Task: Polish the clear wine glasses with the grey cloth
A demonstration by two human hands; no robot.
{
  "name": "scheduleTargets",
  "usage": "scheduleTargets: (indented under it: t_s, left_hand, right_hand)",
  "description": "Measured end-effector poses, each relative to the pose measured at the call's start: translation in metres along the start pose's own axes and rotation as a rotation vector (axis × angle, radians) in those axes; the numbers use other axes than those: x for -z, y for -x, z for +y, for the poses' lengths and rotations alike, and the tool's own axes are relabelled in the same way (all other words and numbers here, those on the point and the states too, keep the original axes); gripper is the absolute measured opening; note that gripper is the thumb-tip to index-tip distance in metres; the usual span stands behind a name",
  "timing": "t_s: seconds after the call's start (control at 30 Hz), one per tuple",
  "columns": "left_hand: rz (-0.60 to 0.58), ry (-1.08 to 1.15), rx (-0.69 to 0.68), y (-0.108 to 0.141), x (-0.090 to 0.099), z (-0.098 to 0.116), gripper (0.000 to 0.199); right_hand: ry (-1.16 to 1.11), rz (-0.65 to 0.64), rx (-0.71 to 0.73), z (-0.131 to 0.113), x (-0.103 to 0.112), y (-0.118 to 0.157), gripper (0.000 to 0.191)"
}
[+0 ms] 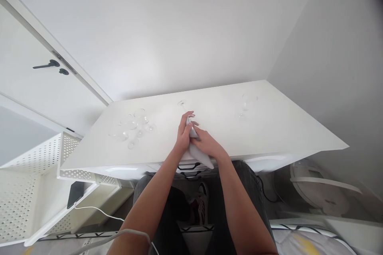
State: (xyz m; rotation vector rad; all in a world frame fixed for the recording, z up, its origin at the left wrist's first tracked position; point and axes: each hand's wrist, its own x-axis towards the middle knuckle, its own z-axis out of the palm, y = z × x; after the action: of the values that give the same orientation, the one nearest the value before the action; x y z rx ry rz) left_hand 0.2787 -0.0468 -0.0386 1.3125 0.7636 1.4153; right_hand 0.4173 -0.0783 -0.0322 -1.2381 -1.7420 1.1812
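A white door (24, 40) with a black lever handle (48, 65) and a small black knob (64, 71) stands at the far left, beside a plain pale wall (185, 32). The white tabletop (287, 127) has dark curved drawer pulls (189, 166) below its near edge. At near left, a dark, flat rectangular object (76, 193) rests on white perforated shelving (18, 199), a thin white cable (98, 208) beside it. At near right sits a large, rounded grey container (318, 193) with a pale curved handle (324, 182). Grey patterned fabric with yellow patches (295, 241) lies along the near edge.

Gap between left hand (183, 132), clustered glasses (133, 125)
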Motion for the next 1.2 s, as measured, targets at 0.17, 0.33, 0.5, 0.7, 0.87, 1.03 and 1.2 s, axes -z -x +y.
scheduleTargets:
  t_s: [0.17,0.33,0.5,0.7,0.87,1.03,1.2]
  left_hand:
    - [0.061,0.036,-0.036,0.0,-0.001,0.004,0.039]
    - [0.056,0.08,-0.016,0.0,-0.004,0.008,0.036]
    - [0.006,0.132,0.014,-0.001,-0.004,0.007,0.046]
    - [-0.042,0.11,0.019,-0.002,-0.001,0.004,0.054]
    - [-0.102,0.206,0.057,-0.001,-0.001,0.003,0.043]
    - [-0.085,0.091,-0.018,-0.002,0.001,0.003,0.043]
    - [-0.127,-0.006,-0.05,-0.003,0.002,0.002,0.043]
  right_hand:
    - [-0.118,0.039,0.021,-0.011,-0.012,-0.003,0.042]
    - [-0.471,0.029,-0.088,-0.014,-0.015,-0.003,0.043]
    - [-1.197,-0.19,-0.074,-0.005,-0.009,0.0,0.017]
    - [-1.016,-0.111,-0.047,-0.004,0.001,0.008,0.018]
    - [-0.17,0.024,-0.006,-0.001,0.009,0.009,0.049]
    - [0.118,0.089,0.045,0.006,0.007,0.005,0.063]
    - [-0.394,0.102,-0.057,0.004,0.013,0.008,0.056]
